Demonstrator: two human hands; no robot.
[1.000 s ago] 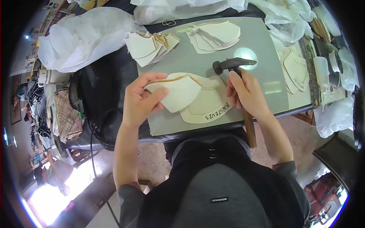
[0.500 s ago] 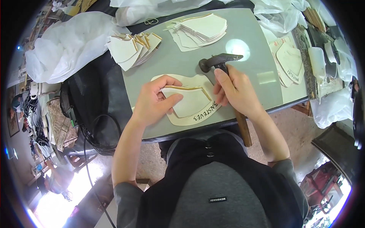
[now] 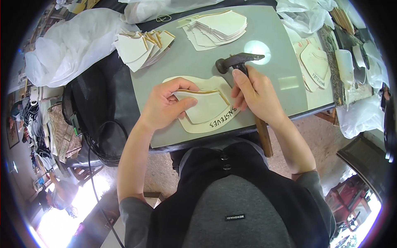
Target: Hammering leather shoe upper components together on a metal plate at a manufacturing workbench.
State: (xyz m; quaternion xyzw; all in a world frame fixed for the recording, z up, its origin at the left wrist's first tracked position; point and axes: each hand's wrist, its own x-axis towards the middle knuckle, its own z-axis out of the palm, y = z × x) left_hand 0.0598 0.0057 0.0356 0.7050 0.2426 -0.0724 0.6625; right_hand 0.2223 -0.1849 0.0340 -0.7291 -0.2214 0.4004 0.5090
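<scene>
My left hand [image 3: 167, 103] pinches the left end of a white cut piece [image 3: 202, 108] with a tan folded edge, thumb on top and fingers beneath. That piece lies over a larger cream pattern template [image 3: 198, 127] with dark handwriting along its curved near edge. My right hand [image 3: 257, 93] is wrapped round the wooden handle of a hammer [image 3: 263, 138], close below its dark metal head. The hammer head sits just beyond the template's right side, and the handle end hangs past the table's near edge.
A fanned stack of white pieces [image 3: 142, 49] lies at the far left of the grey-green board [image 3: 285, 62]; another stack [image 3: 217, 27] lies at the back. More templates [image 3: 315, 66] rest on the right. A white plastic bag [image 3: 74, 45] and black cable [image 3: 93, 177] are at left.
The left hand and the white piece have shifted slightly on the template. The right hand still grips the hammer in nearly the same place.
</scene>
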